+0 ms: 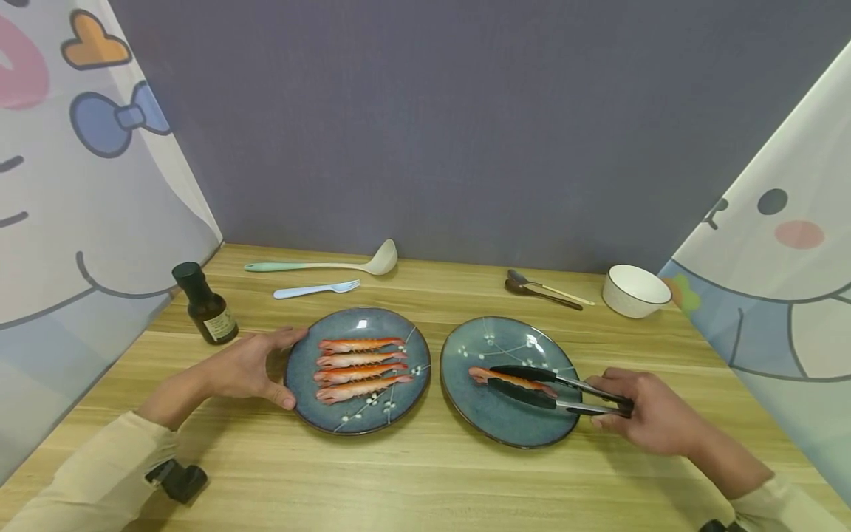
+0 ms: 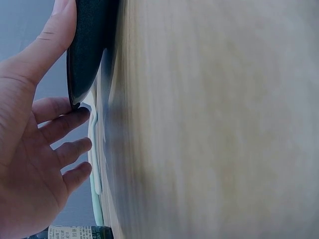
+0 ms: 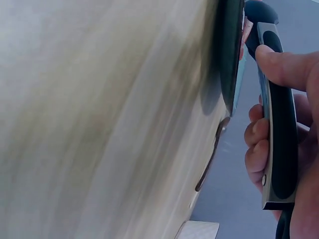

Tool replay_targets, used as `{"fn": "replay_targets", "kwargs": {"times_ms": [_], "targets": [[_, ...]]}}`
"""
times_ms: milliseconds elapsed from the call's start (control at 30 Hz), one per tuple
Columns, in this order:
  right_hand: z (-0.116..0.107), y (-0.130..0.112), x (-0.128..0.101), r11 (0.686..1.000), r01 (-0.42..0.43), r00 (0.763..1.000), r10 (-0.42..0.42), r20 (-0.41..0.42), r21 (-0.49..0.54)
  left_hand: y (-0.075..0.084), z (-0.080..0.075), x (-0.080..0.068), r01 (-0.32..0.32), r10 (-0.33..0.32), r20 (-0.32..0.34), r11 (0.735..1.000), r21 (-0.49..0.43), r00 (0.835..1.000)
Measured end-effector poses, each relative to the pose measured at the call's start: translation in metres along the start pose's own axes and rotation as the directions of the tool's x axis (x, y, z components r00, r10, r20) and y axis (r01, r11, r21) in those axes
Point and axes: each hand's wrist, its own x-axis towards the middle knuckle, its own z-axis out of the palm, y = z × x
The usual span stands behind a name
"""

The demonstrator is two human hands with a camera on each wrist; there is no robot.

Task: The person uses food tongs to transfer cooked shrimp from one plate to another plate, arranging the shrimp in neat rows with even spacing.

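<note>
My left hand [image 1: 249,371] is at the left rim of a blue plate [image 1: 399,325], thumb and index finger spread along its edge. The left wrist view shows the thumb [image 2: 52,37] against the plate, with the other fingers loosely extended. Several orange-red shrimp [image 1: 362,375] lie in a row on this plate. My right hand [image 1: 654,414] grips metal tongs [image 1: 581,384] with black tips. Those tips reach over the second blue plate [image 1: 495,425], on either side of a single shrimp [image 1: 482,375]. Black handle grips of the tongs [image 3: 283,144] lie in my palm in the right wrist view.
Behind the plates are a ladle [image 1: 339,264], a light-blue fork [image 1: 315,290], two dark spoons [image 1: 532,287] and a white bowl [image 1: 634,293]. A dark bottle [image 1: 209,307] stands beyond my left hand. A grey panel [image 1: 425,133] closes off the wooden table's [image 1: 425,488] back.
</note>
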Motion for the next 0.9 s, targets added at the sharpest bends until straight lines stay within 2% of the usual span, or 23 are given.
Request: {"fn": "replay_targets", "kwargs": {"times_ms": [200,367,533,733,900], "targets": [[-0.005,-0.001,0.01,0.999,0.013,0.999,-0.012,-0.037,0.034,0.0,0.0,0.0,0.003,-0.003,-0.001,1.0,0.008,1.0],[-0.007,-0.008,0.026,0.997,0.052,0.998,-0.051,-0.027,0.049,0.0,0.0,-0.001,0.008,-0.008,-0.001,1.0,0.0,1.0],[-0.004,-0.022,0.048,0.991,0.105,0.994,-0.106,0.008,0.086,0.0,0.0,-0.002,0.012,-0.012,0.001,1.0,-0.002,1.0],[0.003,-0.038,0.076,0.99,0.12,0.989,-0.125,0.076,0.067,0.0,0.0,-0.002,0.016,-0.016,0.0,1.0,0.008,1.0],[0.01,-0.049,0.103,0.984,0.171,0.974,-0.177,0.144,0.055,0.0,0.0,-0.001,0.016,-0.016,0.001,1.0,0.014,1.0]]}}
